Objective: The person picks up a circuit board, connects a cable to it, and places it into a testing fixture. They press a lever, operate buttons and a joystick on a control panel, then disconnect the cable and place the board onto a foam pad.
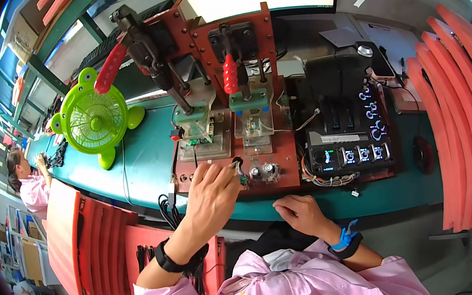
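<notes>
My left hand [211, 194] is over the front left of the red test fixture's base [282, 172], its fingers closed in a pinch. By its fingertips are a dark wire loop [238, 163] and a small green piece [244, 179]; what the fingers hold is mostly hidden. Beside them are two round metal knobs [262, 171]. My right hand [304, 213] rests at the table's front edge, fingers curled in and nothing visible in them. Behind the hands are two toggle clamps, one with a red handle [230, 74], above clear plates with a green circuit board [199, 142].
Right of the fixture stands a black control box [348, 153] with lit knobs and bundled wires. Further right are a mouse [423, 154] and upright red foam trays [468, 127]. A green frog-shaped fan [95, 120] and more red trays [90, 246] stand left. Another person [33, 182] sits far left.
</notes>
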